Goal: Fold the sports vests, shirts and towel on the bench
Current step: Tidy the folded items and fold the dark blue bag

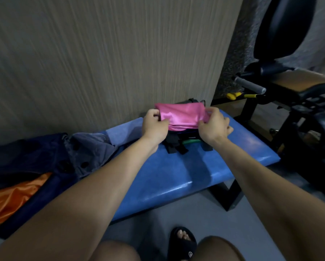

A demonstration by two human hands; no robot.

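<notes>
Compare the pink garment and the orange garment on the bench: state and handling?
The pink garment is folded into a compact rectangle on a stack of dark folded clothes; the orange garment lies loose and crumpled in the unfolded pile. The left hand and right hand both grip the pink one; nothing touches the orange one. Both look shiny and lie on the blue bench.

One head-worn wide-angle view, looking forward and steeply down from close above the blue bench (176,172), wall straight ahead, gym machine (289,95) at right edge, the wearer's own knees at bottom.
</notes>
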